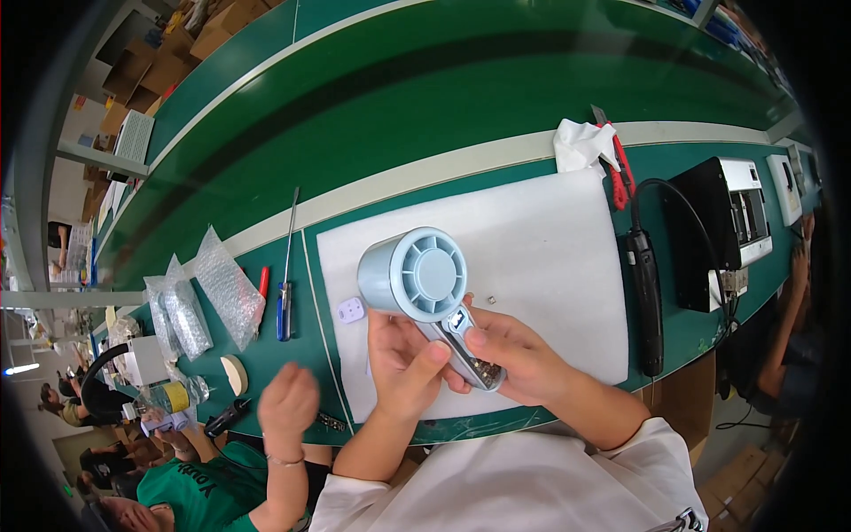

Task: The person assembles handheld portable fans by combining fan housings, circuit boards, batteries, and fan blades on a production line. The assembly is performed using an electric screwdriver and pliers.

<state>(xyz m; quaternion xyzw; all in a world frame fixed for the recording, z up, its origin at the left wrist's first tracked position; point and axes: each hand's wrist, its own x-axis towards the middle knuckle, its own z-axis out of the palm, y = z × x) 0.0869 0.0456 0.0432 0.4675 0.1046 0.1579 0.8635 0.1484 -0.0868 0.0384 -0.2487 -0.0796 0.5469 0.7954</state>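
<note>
I hold a light blue handheld fan [434,270] between both hands above a white foam mat [558,239]. Its round grille faces up, and its handle slants down to the right, with the inner parts partly exposed. My left hand [403,363] wraps the handle just below the fan head, thumb on top. Gripping the handle from the other side, my right hand [523,355] presses its thumb near a small panel. On the mat lie a pale purple piece [351,309], left of the fan, and a tiny metal part [492,300] to its right.
Left of the mat lie a blue-handled screwdriver [284,310], bubble-wrap bags [229,288] and a cream curved piece [235,375]. A co-worker's hand [288,399] is close by. On the right are a black power screwdriver [645,301], a red cutter [622,173] and a black-and-white machine [722,217].
</note>
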